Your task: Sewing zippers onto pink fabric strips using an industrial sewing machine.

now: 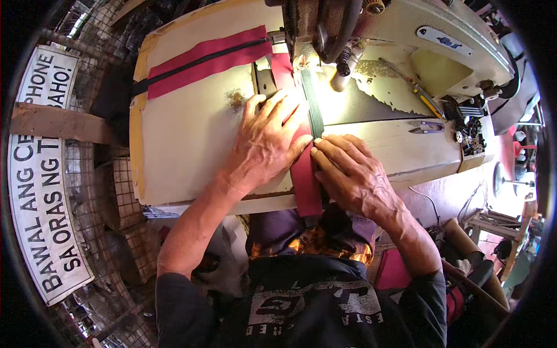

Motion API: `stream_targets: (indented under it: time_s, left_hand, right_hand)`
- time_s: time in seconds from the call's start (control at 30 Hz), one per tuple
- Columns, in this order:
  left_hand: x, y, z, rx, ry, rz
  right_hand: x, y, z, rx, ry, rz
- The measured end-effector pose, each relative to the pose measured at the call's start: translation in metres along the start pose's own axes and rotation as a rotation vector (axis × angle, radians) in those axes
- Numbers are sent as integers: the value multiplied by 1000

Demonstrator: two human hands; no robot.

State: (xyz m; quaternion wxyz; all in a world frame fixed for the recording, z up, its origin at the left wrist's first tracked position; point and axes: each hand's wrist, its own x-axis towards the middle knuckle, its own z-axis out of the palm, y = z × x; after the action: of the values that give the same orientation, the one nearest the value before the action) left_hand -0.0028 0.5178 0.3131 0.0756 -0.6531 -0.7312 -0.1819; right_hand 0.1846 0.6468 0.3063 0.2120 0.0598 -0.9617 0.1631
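A red fabric strip (306,185) runs lengthwise under the head of a sewing machine (325,29), its near end hanging over the table edge. Along its right side lies a dark zipper tape (314,107). My left hand (264,133) rests flat on the strip, fingers spread close to the needle area and thumb beside the tape. My right hand (354,174) pinches the zipper tape and strip edge just nearer to me; its fingertips partly hide the grip. Farther left, another red strip (209,68) with a black zipper down its middle lies on the table.
Thread snips (427,127) and a yellow-handled tool (428,101) lie right of the needle, near a bobbin winder (467,136). A lit lamp (348,64) hangs close to the work. Wire mesh (119,243) stands left; another person's leg (464,238) shows lower right.
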Motion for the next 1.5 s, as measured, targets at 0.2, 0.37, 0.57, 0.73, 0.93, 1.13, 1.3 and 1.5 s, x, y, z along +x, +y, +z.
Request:
stream_targets:
  time_s: [0.2, 0.37, 0.57, 0.73, 0.93, 1.13, 1.3, 1.5]
  left_hand:
    - [-10, 12, -4, -1, 1, 33]
    - [-16, 16, -1, 1, 22, 7]
    - [-2, 2, 3, 0, 32, -13]
    - [-3, -1, -1, 25, 40, -9]
    - [45, -105, -21, -18, 117, -210]
    - [69, -183, -25, 250, -128, -497]
    - [52, -134, -58, 225, -464, -586]
    - [57, -133, -38, 190, -71, -261]
  right_hand:
    - [2, 5, 3, 5, 14, 5]
    - [5, 4, 0, -3, -34, -5]
    - [15, 14, 2, -6, -48, 51]
    - [12, 15, 3, 10, -13, 65]
    - [-44, 44, -61, -307, 172, 477]
    - [-87, 92, -77, -559, 54, 537]
    - [-64, 72, -73, -530, 51, 482]
    - [11, -15, -30, -153, -2, 500]
